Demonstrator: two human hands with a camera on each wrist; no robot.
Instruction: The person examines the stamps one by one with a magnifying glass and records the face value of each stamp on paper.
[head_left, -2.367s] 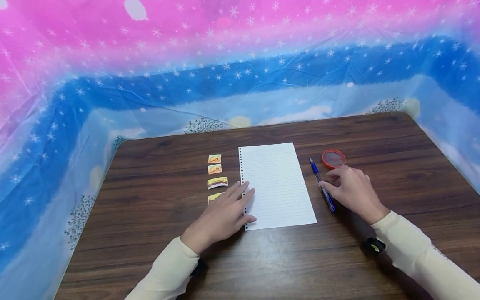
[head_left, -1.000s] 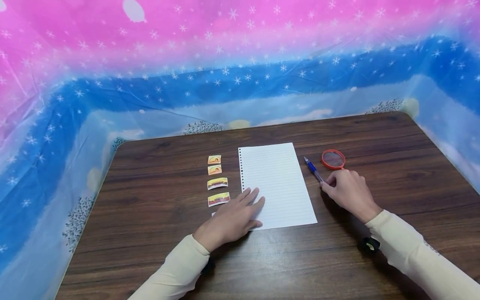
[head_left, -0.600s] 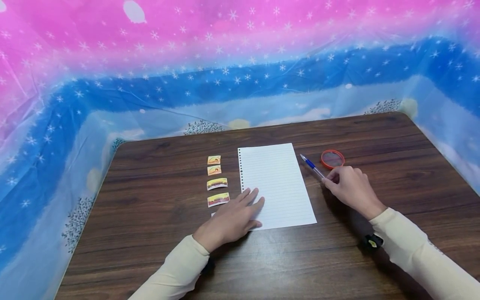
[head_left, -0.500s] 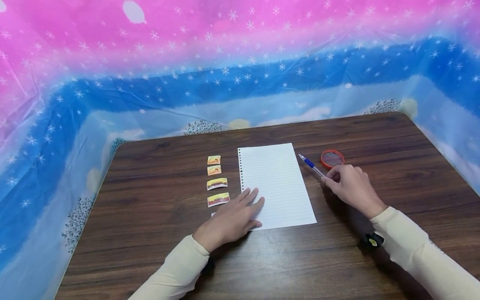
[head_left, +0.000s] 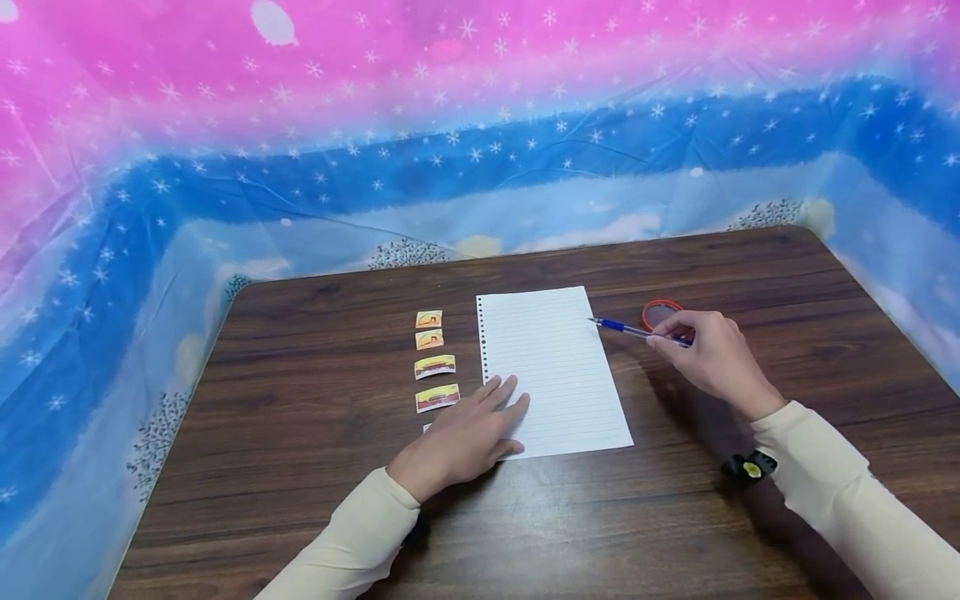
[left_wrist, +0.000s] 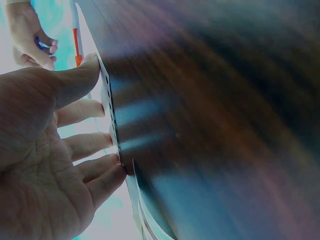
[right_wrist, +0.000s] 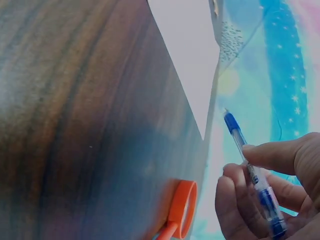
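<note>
Fingers spread, my left hand rests on the lower left of a lined, punched sheet of paper. In the left wrist view its fingertips touch the sheet along the holed edge. My right hand pinches a blue ballpoint pen between thumb and fingers, off the table. The pen's tip points left, over the sheet's right edge. In the right wrist view the thumb and fingers close round the pen's clear barrel. Behind the right hand lies a red-rimmed magnifying glass, partly hidden by it.
Several small printed paper cutouts lie in a column left of the sheet, among them a yellow one; the lowest is mostly under the left hand. The brown wooden table is backed by a snowflake-patterned cloth.
My right hand has picked the pen up from the table and swung its tip left towards the sheet. My left hand shifted slightly right on the paper, then stayed still.
</note>
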